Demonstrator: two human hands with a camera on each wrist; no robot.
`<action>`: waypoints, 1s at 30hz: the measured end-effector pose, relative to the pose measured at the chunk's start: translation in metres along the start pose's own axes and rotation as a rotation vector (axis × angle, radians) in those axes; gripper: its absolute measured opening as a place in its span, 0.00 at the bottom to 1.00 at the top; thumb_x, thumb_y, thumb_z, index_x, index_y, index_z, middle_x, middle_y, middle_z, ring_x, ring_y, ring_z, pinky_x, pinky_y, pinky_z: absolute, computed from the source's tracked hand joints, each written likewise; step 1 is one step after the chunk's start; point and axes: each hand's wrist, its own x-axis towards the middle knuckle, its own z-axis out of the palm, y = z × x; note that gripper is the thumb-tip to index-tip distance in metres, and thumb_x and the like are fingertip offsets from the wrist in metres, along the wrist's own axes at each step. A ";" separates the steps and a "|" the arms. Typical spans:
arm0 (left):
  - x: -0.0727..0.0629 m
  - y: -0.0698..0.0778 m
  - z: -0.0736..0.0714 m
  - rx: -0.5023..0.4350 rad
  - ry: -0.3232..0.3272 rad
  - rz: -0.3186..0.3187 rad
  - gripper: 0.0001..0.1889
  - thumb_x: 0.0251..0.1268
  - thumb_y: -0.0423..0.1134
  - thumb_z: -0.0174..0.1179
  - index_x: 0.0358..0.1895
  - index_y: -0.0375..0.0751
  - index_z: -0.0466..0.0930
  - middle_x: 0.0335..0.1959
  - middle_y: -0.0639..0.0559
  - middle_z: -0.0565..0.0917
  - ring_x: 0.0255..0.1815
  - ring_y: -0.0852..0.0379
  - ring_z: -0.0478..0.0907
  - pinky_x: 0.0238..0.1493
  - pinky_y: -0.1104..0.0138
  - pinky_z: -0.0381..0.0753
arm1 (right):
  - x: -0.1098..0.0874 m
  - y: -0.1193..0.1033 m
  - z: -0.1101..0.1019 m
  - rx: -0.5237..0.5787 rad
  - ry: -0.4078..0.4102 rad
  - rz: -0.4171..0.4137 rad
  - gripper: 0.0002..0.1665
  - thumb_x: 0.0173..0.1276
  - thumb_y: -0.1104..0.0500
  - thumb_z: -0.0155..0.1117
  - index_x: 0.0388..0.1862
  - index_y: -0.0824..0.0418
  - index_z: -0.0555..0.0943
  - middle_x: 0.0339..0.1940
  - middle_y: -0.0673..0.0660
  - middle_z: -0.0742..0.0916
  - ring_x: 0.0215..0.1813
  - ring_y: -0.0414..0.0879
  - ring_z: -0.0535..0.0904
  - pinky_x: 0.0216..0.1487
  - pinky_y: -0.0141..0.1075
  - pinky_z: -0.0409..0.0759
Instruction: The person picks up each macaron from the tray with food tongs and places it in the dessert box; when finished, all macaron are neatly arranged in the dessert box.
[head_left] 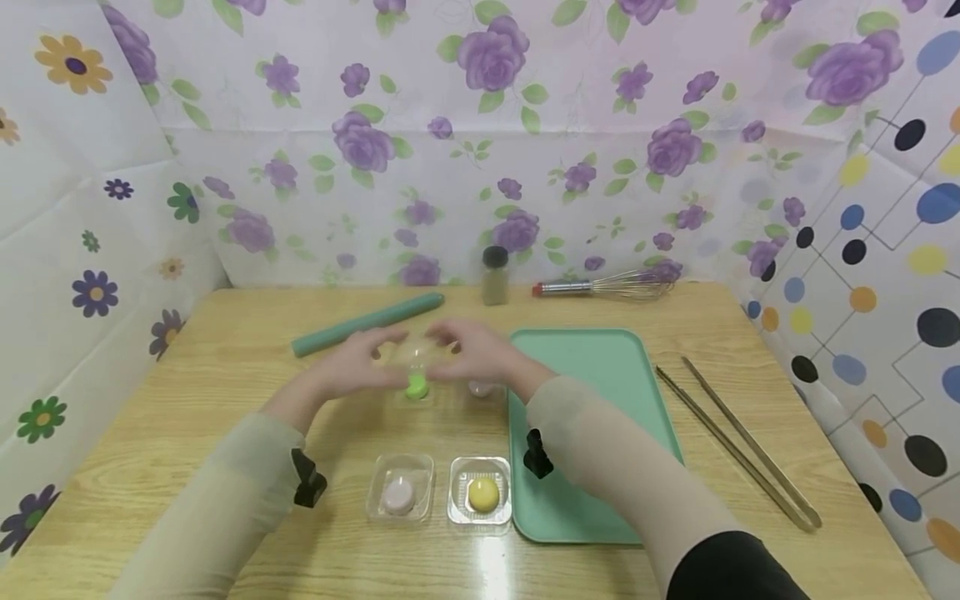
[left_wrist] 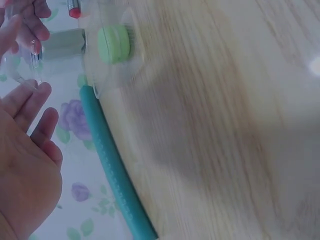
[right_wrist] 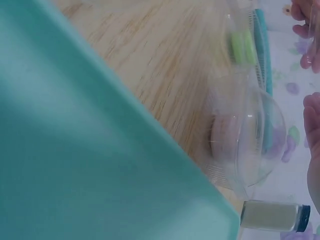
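Between my left hand [head_left: 352,362] and right hand [head_left: 483,358] is a clear domed plastic lid [head_left: 417,352], gripped by its edges. It is raised above a clear open base holding a green macaron [head_left: 417,386]. In the left wrist view, fingertips of both hands meet the lid, and the green macaron [left_wrist: 114,44] sits in its base. Beside it, partly hidden by my right hand in the head view, a pinkish macaron [right_wrist: 225,136] sits under another clear dome. Nearer me, a pale pink macaron [head_left: 399,495] and a yellow macaron [head_left: 483,494] lie in clear containers.
A green tray [head_left: 585,358] lies right of the containers, under my right forearm. Long metal tongs [head_left: 738,442] rest beyond it. At the back are a teal rolling pin [head_left: 367,325], a black-capped jar [head_left: 495,279] and a whisk [head_left: 603,286]. Patterned cloth surrounds the table.
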 end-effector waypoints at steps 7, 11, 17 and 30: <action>0.004 -0.011 0.008 0.115 0.032 -0.013 0.48 0.43 0.60 0.71 0.68 0.44 0.62 0.67 0.46 0.66 0.69 0.37 0.54 0.65 0.38 0.45 | 0.005 0.002 0.006 -0.165 -0.110 -0.009 0.48 0.52 0.40 0.71 0.67 0.59 0.65 0.63 0.54 0.74 0.60 0.47 0.72 0.59 0.39 0.71; 0.005 -0.015 0.011 0.193 0.047 0.006 0.47 0.41 0.58 0.72 0.66 0.41 0.64 0.65 0.45 0.68 0.67 0.41 0.59 0.67 0.43 0.47 | 0.010 0.004 0.013 -0.281 -0.108 -0.028 0.48 0.50 0.39 0.71 0.66 0.59 0.67 0.62 0.54 0.75 0.61 0.49 0.69 0.63 0.42 0.66; 0.002 -0.018 0.012 0.255 0.028 0.000 0.45 0.43 0.55 0.72 0.66 0.40 0.65 0.64 0.44 0.69 0.65 0.41 0.62 0.64 0.44 0.56 | 0.015 0.005 0.023 -0.360 -0.116 -0.007 0.47 0.49 0.38 0.72 0.64 0.57 0.69 0.60 0.51 0.77 0.59 0.50 0.67 0.61 0.43 0.65; 0.001 -0.029 0.015 0.326 -0.017 -0.020 0.44 0.46 0.53 0.70 0.67 0.38 0.64 0.66 0.41 0.67 0.67 0.39 0.58 0.67 0.43 0.46 | 0.019 -0.009 0.029 -0.503 -0.177 0.098 0.47 0.48 0.35 0.70 0.65 0.52 0.69 0.60 0.49 0.77 0.62 0.50 0.65 0.64 0.45 0.59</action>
